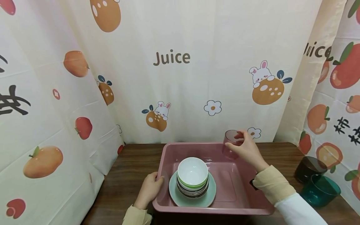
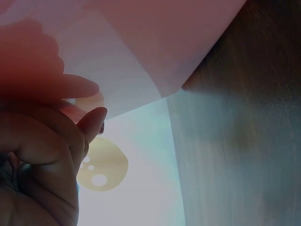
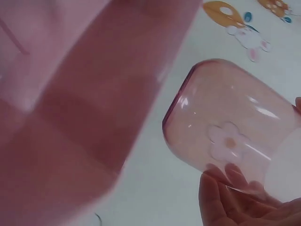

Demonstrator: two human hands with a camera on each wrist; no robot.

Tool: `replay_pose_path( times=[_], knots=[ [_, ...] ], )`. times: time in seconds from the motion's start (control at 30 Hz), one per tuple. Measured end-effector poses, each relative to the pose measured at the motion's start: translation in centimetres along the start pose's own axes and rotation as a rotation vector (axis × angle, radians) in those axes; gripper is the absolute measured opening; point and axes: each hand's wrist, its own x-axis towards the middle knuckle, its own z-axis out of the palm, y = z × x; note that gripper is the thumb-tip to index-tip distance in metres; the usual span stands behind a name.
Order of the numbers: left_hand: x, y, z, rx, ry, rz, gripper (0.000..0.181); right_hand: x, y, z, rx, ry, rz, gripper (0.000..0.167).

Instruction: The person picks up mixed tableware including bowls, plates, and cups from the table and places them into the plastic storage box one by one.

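Observation:
At the back right of the pink basin (image 1: 244, 187), my right hand (image 1: 247, 151) holds a clear pink cup (image 1: 230, 150) upright by its upper part. The right wrist view shows the cup (image 3: 225, 113) between fingers and thumb, beside the basin wall (image 3: 108, 84). My left hand (image 1: 150, 189) grips the basin's left rim, thumb over the edge; its fingers lie along the outer wall in the left wrist view. Inside the basin, a stack of bowls (image 1: 192, 172), white with a green rim on top, sits on a pale green plate (image 1: 174, 190).
To the basin's right on the dark wooden table (image 1: 135, 162) stand a smoky dark cup (image 1: 307, 168) and a teal cup (image 1: 319, 190), close together. A fruit-printed curtain (image 1: 191, 87) hangs behind the table and along both sides.

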Motion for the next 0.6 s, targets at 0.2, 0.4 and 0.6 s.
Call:
replay_pose_path(
  times=[0.2,0.4,0.6],
  knots=[
    [0.0,0.1,0.0,0.005,0.000,-0.008,0.020,1.3,1.1,2.1,-0.004,-0.009,0.041,0.085],
    [0.0,0.2,0.0,0.009,-0.001,-0.014,0.020,2.0,2.3,3.6,-0.115,-0.039,0.101,0.085],
    [0.0,0.2,0.0,0.012,0.001,-0.016,0.020,2.1,3.4,5.1,-0.123,-0.030,0.091,0.079]
  ],
)
